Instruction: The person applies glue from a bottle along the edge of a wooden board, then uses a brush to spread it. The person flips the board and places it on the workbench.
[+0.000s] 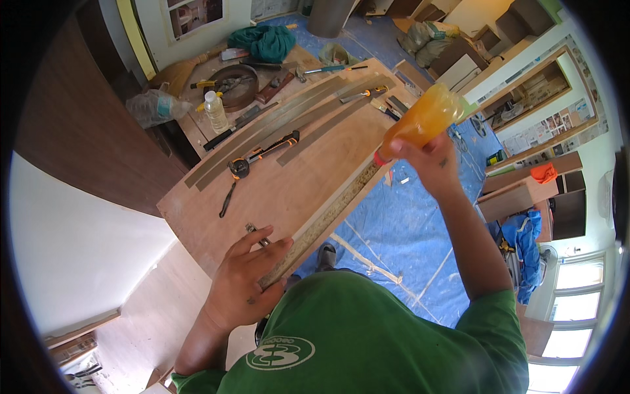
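Note:
My right hand [429, 160] grips a clear plastic bottle [423, 115] of amber liquid, tilted with its red cap end down against the far end of a long narrow board strip [330, 212]. The strip's speckled, rough edge faces up. My left hand [251, 280] holds the near end of that strip, thumb on one side and fingers on the other. Beside the left fingers lies a small metal tool [257, 234], partly hidden. On the wooden worktop [315, 172] lie a tape measure [239, 167], a utility knife [275, 146] and several thin strips [266, 129].
Farther back are a hammer [320, 70], a wooden hand plane [274, 87], a paintbrush [385, 109], a chisel [365, 93], a small clear bottle [215, 112] and a round tray [231, 101]. Blue sheeting [393, 221] covers the floor at the right.

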The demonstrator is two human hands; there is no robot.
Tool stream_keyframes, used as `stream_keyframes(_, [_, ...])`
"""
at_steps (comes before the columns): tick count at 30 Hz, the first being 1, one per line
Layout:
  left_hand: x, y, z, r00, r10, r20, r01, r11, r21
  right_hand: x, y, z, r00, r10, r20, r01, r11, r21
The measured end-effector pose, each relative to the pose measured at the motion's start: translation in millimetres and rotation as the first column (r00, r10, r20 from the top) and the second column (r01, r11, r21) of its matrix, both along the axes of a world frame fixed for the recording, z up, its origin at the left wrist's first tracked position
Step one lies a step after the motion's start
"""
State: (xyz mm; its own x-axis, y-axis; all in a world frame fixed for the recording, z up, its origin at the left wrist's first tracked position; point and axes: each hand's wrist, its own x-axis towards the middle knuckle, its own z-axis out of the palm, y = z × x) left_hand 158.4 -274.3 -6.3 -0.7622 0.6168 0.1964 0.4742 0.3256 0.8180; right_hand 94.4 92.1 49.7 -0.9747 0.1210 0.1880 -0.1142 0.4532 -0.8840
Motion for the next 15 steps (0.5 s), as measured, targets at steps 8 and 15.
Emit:
stream_keyframes(8, [-2, 0, -1, 0.999, -0.018, -0.046, 0.019, 0.999, 0.039, -28, 44, -4, 0.992, -0.105, -0.066, 0.102, 0.993, -0.053])
stream_keyframes(15, [2, -2, -7, 0.996, -0.004, -0.09, 0.003, 1.0, -0.006, 12, -1, -6, 0.999, -0.001, 0.034, 0.004, 0.995, -0.1])
